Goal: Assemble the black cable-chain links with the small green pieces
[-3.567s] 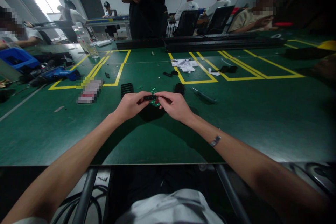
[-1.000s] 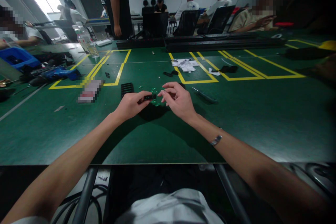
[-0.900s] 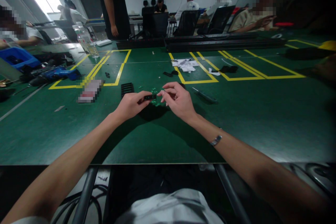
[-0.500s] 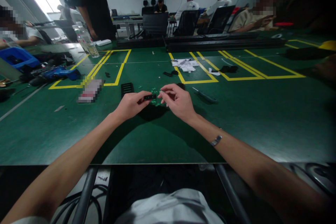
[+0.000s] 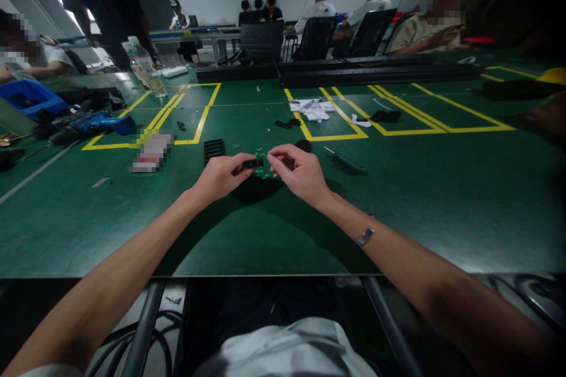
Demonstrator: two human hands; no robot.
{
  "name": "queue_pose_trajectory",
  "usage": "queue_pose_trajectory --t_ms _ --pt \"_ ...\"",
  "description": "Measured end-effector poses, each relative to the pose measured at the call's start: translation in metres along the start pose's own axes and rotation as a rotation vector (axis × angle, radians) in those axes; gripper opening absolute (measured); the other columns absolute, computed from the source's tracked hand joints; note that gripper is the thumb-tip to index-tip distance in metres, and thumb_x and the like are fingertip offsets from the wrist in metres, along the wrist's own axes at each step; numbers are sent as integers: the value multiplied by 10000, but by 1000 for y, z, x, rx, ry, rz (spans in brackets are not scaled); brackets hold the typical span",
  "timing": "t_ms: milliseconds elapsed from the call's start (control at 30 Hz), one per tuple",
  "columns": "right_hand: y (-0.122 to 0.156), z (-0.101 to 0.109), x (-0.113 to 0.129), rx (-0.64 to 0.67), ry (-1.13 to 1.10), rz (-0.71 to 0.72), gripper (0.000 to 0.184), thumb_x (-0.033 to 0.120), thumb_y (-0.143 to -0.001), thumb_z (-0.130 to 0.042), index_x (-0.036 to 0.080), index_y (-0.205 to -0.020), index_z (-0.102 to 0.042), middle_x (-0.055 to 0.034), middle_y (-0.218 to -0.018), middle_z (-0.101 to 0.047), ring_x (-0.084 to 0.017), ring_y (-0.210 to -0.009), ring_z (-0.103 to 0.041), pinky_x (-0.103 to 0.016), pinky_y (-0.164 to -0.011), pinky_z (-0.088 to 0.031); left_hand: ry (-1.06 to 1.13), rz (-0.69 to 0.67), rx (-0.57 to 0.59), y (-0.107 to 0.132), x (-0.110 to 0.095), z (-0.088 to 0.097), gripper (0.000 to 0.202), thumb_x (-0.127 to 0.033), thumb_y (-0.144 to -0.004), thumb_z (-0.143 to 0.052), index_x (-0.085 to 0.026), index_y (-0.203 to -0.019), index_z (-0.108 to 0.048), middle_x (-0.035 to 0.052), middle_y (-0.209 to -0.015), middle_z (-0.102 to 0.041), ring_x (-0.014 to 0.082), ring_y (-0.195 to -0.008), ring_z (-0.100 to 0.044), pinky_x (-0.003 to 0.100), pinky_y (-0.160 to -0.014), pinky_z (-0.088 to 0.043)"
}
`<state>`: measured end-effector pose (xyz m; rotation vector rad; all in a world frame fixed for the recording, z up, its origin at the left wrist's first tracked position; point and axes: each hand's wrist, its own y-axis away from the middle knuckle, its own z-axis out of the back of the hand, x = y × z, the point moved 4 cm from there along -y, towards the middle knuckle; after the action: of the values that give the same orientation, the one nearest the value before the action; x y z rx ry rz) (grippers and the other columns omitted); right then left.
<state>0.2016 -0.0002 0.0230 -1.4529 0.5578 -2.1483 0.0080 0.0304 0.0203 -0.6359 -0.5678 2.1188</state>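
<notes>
My left hand [image 5: 220, 177] pinches a small black rectangular part [image 5: 252, 162] just above the green table [image 5: 274, 230]. My right hand [image 5: 297, 174] is right beside the part's free end, with thumb and forefinger pinched together on something too small to make out. Several small green pieces [image 5: 260, 172] lie on the table under and behind the part. A black ribbed part [image 5: 214, 149] lies just left of my hands, and another black piece [image 5: 303, 145] sits behind my right hand.
A dark pen-like tool [image 5: 344, 159] lies to the right of my hands. White paper scraps [image 5: 312, 108] sit in a yellow-taped box further back. Blue tools [image 5: 99, 123] and a clear bottle [image 5: 144, 70] are at the left. Several people sit or stand around the tables.
My right hand let go of the black part, lifted with fingers spread, then came back down and closed into a pinch beside it. The standing person in black walked off to the left.
</notes>
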Motion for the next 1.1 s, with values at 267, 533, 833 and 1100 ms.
queue_pose_trajectory --t_ms 267,533,833,1100 --pt "1 -1 3 31 -34 4 218 335 -1010 -516 177 -1127 -611 -38 -861 -658 -150 -711 -641 -289 -658 -545 11 -14 -16 1 0 0 278 -314 -929 -612 -168 -1162 -649 -4 -692 -627 94 -579 -558 198 -577 -402" --pt "0 -2 1 11 -108 -20 219 351 -992 -551 190 -1140 -559 -50 -919 -681 -162 -741 -680 -300 -669 -564 -1 -5 -14 0 1 -1 272 -317 -928 -615 -172 -1155 -647 -24 -653 -589 86 -558 -538 192 -560 -376" --pt "-1 -1 -1 -3 -124 -44 199 368 -978 -573 185 -1057 -569 -57 -922 -688 -168 -761 -690 -304 -673 -577 9 -14 -31 0 0 0 271 -327 -930 -613 -172 -1149 -653 -22 -648 -589 87 -558 -534 195 -560 -383" --pt "-1 -1 0 -10 -100 -60 204 381 -964 -601 183 -1009 -590 -51 -886 -680 -172 -758 -687 -295 -641 -565 -1 0 -21 0 0 0 272 -300 -921 -625 -182 -1165 -652 -26 -653 -591 88 -564 -544 195 -567 -388"
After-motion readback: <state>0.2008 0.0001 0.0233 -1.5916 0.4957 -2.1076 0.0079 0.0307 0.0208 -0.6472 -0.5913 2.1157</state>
